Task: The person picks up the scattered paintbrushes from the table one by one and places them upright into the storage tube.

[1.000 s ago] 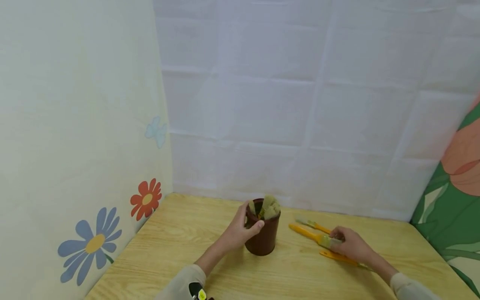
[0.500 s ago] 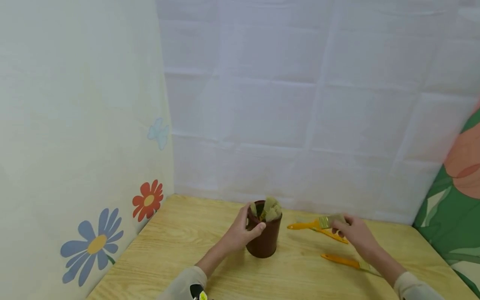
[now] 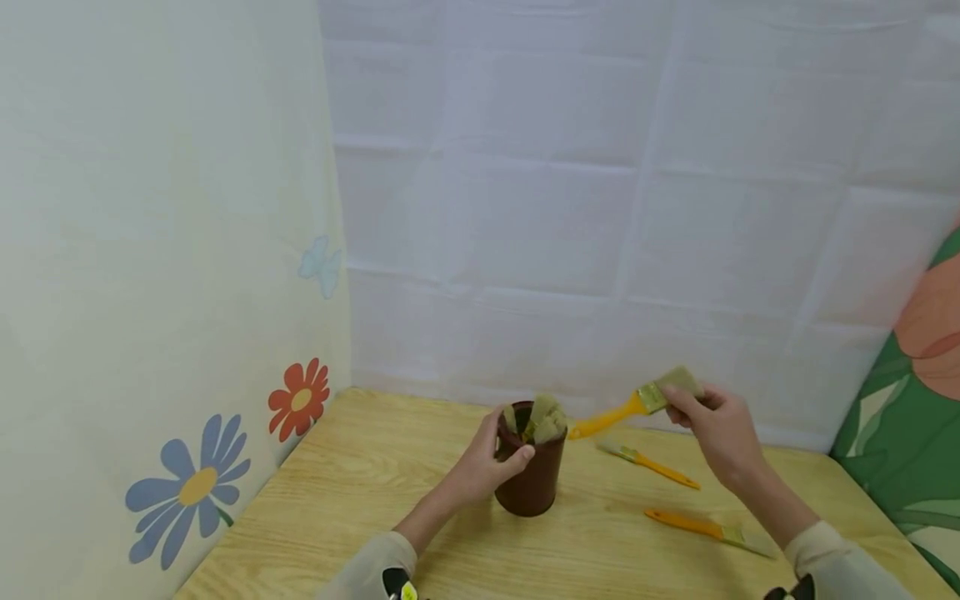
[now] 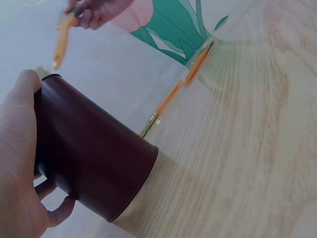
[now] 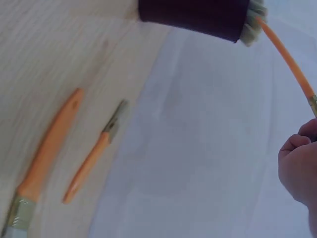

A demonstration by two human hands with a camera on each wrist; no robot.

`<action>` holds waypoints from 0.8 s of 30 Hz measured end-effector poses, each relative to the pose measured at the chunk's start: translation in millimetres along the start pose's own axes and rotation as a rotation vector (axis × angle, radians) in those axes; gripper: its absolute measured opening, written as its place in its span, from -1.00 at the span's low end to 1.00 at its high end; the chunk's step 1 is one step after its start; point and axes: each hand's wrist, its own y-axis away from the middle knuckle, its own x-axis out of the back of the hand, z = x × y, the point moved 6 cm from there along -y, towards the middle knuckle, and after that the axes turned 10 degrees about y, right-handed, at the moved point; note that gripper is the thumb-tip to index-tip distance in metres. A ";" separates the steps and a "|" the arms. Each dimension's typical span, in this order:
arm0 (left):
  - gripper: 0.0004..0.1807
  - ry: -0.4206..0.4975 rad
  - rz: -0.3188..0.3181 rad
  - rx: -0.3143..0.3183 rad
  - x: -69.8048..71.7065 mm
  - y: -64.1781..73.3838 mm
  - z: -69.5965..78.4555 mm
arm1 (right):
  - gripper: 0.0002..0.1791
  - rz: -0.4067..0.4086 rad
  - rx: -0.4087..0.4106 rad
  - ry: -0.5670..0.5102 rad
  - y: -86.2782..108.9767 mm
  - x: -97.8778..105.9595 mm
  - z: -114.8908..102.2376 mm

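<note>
My left hand (image 3: 480, 467) grips a dark brown cylindrical cup (image 3: 531, 479) standing on the table, thumb near the rim and fingers round its side. Pale brush bristles (image 3: 547, 419) stick up out of the cup. To the right, my right hand (image 3: 726, 433) pinches a paintbrush (image 3: 618, 412) by its bristles. Its orange handle points down and left, the handle's end close to the cup's rim. In the right wrist view, that orange handle (image 5: 287, 57) overlaps the bristles at the cup's mouth.
Two more orange-handled paintbrushes lie on the wooden table (image 3: 420, 433): a small one (image 3: 651, 468) right of the cup and a wider one (image 3: 697, 525) nearer the front. A white sheet (image 3: 487, 208) hangs behind; flower-printed walls stand at both sides.
My right hand has lifted the paintbrush off the table, raising it up beside the cup with its handle tipped down. The left hand has stayed on the cup.
</note>
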 end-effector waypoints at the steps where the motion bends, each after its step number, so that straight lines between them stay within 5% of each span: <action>1: -0.12 0.000 0.002 0.000 0.1 -0.3 -0.7 | -0.48 0.007 0.001 -0.009 -1.5 -0.9 -5.3; 8: -0.18 0.000 0.003 -0.018 -1.5 0.1 -0.1 | -0.53 -0.008 0.059 -0.148 -14.3 -20.0 -36.7; 13: -0.15 -0.004 0.012 -0.009 -1.6 1.3 0.7 | -0.56 -0.041 0.100 -0.142 -25.8 -42.4 -49.5; 24: -0.26 0.018 -0.017 -0.056 -2.9 -2.7 4.7 | -0.71 -0.143 0.292 0.203 -31.9 -105.1 -74.0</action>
